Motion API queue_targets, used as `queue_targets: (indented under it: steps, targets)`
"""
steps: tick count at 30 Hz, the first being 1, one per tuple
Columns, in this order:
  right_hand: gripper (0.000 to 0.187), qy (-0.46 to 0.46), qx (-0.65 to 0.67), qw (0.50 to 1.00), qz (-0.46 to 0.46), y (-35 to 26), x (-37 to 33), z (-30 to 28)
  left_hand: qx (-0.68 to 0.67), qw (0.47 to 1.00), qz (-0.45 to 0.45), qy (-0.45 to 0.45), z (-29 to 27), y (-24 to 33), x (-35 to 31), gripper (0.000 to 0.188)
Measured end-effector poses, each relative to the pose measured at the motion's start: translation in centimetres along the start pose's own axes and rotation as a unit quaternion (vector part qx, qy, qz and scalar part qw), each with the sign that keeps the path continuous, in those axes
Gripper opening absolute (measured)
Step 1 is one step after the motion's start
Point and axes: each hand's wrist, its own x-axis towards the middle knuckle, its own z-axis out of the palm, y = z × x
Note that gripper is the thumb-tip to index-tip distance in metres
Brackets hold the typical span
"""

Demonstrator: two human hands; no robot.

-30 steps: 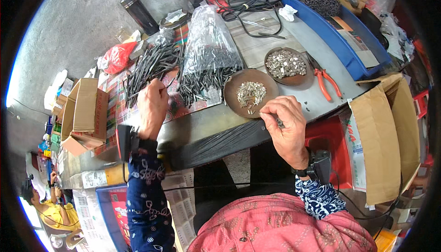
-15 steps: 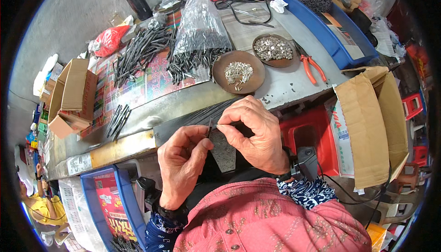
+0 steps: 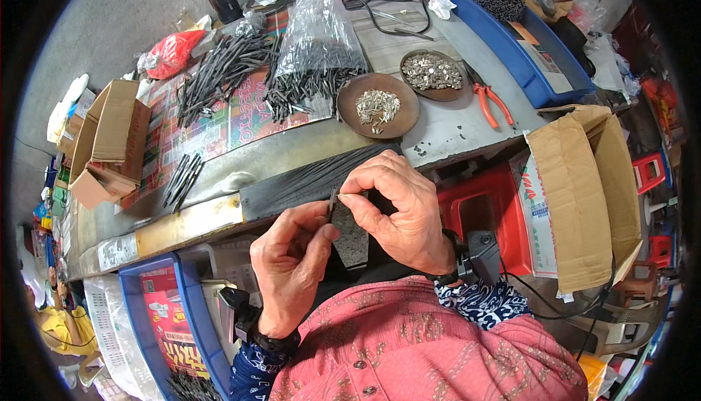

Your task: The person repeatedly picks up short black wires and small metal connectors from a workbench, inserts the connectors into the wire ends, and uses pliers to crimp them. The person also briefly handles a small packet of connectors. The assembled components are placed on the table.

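Observation:
In front of my body, my left hand (image 3: 288, 258) pinches a thin black stick (image 3: 333, 204) that stands nearly upright between thumb and fingers. The thumb and forefinger of my right hand (image 3: 401, 215) are closed in a pinch right beside the stick's upper end; what lies between them is too small to make out. Beyond my hands, on the bench, a round brown dish (image 3: 350, 116) holds small silvery metal pins (image 3: 377, 105). A second dish (image 3: 461, 95) behind it carries small shiny metal pieces (image 3: 431, 71).
Loose black sticks (image 3: 219, 79) and a clear plastic bag (image 3: 321, 28) of them cover the bench. Several more sticks (image 3: 182, 180) lie nearer left. Red-handled pliers (image 3: 491, 105) sit right of the dishes. Cardboard boxes (image 3: 111, 138) and blue trays (image 3: 511, 47) stand around the bench.
My right fingertips have come in closer to the upper end of the black stick; a small light piece showing at them earlier is hardly visible. The whole view has shifted slightly.

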Motion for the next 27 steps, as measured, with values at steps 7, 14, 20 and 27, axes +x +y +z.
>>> queue_targets:
  steps: [7,14,20,27]
  targets:
    - [0.013,-0.004,0.005,1.000,0.012,0.1,-0.1,0.1,0.123,0.980,0.148,0.058,0.5,-1.5,0.0,0.024]
    - [0.013,0.006,0.026,0.999,0.033,0.1,-0.3,0.2,0.205,0.957,0.189,0.077,0.7,-1.4,0.1,0.027]
    - [0.013,-0.009,0.083,0.992,0.098,0.1,-0.5,0.0,0.186,0.967,0.164,0.064,0.7,-1.3,0.0,0.030]
    - [0.009,-0.050,0.267,0.924,0.269,0.7,-0.7,-0.3,0.149,0.974,0.166,0.031,0.5,-1.4,0.1,0.031]
